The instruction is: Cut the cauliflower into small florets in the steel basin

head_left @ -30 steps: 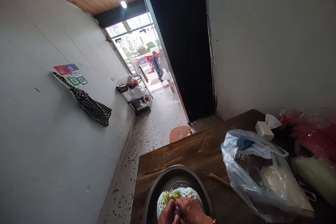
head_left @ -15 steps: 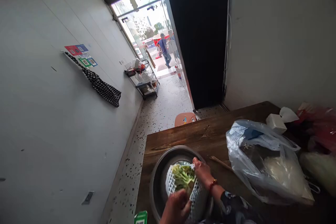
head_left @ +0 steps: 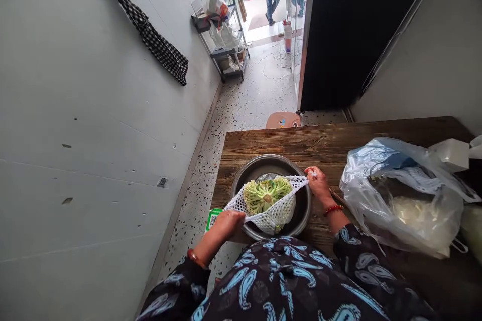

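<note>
A cauliflower [head_left: 266, 194] lies stem side up over a round metal basin [head_left: 241, 173], its pale green stalks showing. White foam netting [head_left: 276, 213] wraps its lower part and is stretched wide to both sides. My left hand [head_left: 226, 223] is closed on the netting's left edge, at the near left rim of the basin. On the other side my right hand [head_left: 318, 183] grips the netting's right end just past the basin's right rim. The cauliflower's underside is hidden by the netting.
The basin stands on a dark wooden table [head_left: 263, 141]. To the right is an open clear plastic bag [head_left: 406, 200] with pale contents, near a white box [head_left: 450, 154]. A green QR card [head_left: 213, 217] lies left. Beyond are a stool [head_left: 282, 120] and a cart [head_left: 226, 52].
My hands have moved apart, pulling the netting out sideways and opening it around the cauliflower. The view has tilted down, showing more of the table and my sleeves.
</note>
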Demonstrator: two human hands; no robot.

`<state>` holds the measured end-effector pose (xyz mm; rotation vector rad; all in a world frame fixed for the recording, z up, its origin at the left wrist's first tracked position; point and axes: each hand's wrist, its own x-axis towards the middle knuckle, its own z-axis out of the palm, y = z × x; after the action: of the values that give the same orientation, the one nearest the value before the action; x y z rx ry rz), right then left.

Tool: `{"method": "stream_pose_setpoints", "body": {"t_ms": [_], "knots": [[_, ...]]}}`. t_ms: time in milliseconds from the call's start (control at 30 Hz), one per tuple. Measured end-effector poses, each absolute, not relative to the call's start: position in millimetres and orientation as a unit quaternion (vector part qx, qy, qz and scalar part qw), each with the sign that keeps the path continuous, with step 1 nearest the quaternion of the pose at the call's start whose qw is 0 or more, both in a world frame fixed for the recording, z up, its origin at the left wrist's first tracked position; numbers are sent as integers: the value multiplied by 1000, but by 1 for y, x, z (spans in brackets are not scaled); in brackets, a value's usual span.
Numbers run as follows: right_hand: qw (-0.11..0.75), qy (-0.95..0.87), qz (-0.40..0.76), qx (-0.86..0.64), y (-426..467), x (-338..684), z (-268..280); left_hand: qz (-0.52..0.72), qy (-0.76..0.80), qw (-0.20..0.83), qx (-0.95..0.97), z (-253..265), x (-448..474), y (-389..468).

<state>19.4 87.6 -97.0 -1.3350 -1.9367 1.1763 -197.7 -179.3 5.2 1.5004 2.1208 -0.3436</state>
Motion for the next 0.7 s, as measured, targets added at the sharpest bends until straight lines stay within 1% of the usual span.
{"method": "stream_pose_setpoints", "body": {"t_ms": [100, 167, 300, 367, 433, 500, 567, 700], "knots": [[244, -732, 444, -455, 76, 26, -96, -137, 750, 232, 604, 5, -193, -172], [226, -751, 457, -419, 66, 30, -92, -118, 731, 219, 636, 3, -183, -164], [192, -791, 470, -341, 47, 37, -67, -79, 718, 259, 641, -6, -160, -155], [203, -815, 443, -314, 34, 35, -50, -67, 728, 276, 624, -14, -150, -157], [204, -831, 445, -265, 17, 26, -35, -64, 746, 276, 603, -24, -142, -161], [176, -843, 474, -180, -2, 16, -28, -72, 756, 277, 588, -34, -135, -164], [122, -856, 491, -110, -21, 7, -28, -83, 752, 283, 590, -41, -132, -167], [11, -886, 460, -56, -45, 4, -42, -75, 723, 289, 623, -40, -132, -170]]}}
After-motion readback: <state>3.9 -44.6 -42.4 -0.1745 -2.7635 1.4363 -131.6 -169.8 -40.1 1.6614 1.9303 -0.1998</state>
